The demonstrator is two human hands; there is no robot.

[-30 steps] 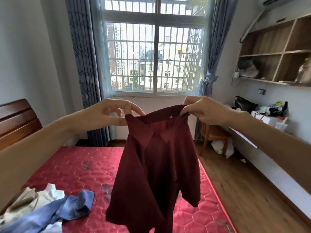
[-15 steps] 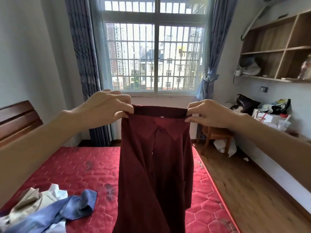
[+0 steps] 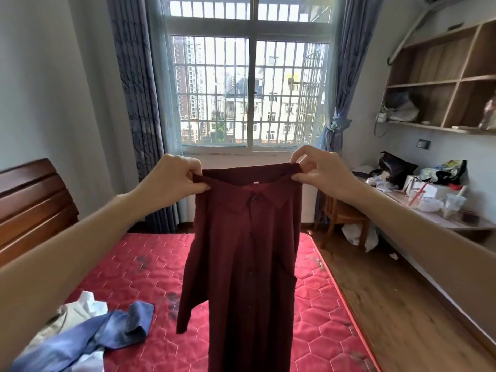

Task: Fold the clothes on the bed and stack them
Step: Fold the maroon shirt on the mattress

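A dark red button-up shirt hangs full length in the air above the bed, its collar and button row facing me. My left hand pinches its left shoulder and my right hand pinches its right shoulder, so the top edge is stretched between them. The shirt's hem runs out of view at the bottom. On the red quilted mattress at the lower left lies a loose pile: a blue denim garment, a beige one and something white.
A wooden headboard stands at the left. A barred window with blue curtains is ahead. Right of the bed is wooden floor, a wooden chair, a cluttered desk and wall shelves.
My hands have moved apart along the shoulders and the shirt, bunched and twisted a second ago, now hangs spread and straight. The view has tilted down slightly.
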